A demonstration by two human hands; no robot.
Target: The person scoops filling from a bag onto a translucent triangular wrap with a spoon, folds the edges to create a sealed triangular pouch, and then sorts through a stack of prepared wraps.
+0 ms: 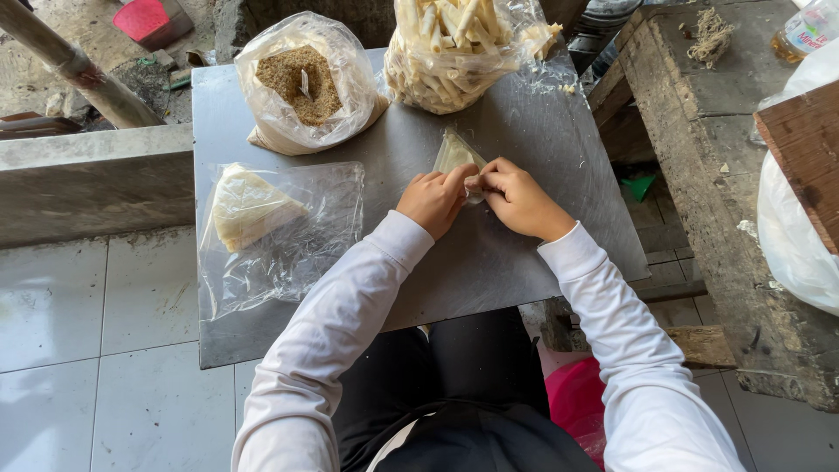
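Head view, person seated at one grey metal tabletop [524, 253], two hands in white long sleeves. Left hand [433, 199] and right hand [522, 199] meet at table centre, fingertips touching. Both pinch the near corner of one thin pale triangular wrapper sheet [454, 154], which lies flat on the tabletop with its point aimed away from the person. Fingers curled and pressed together on both hands, not spread. Whatever sits between the fingertips is too small to tell.

Three plastic bags on the table. One clear bag of brown crumbs [306, 83] at far left, open at the top, with a small white scoop-like piece stuck in the crumbs. One clear bag of pale rolled sticks [450, 52] at far centre, just beside the crumb bag, many sticks, too packed to count. One flat clear bag [280, 232] on the near left, well apart from the hands, holding one stack of pale triangular wrapper sheets [247, 206].

Right of the table: one rough wooden bench [708, 166], one bottle [804, 31] at its far end, one white plastic sack [795, 227]. One pink bowl [577, 398] sits under the table by the right knee. White floor tiles [96, 350] on the left.
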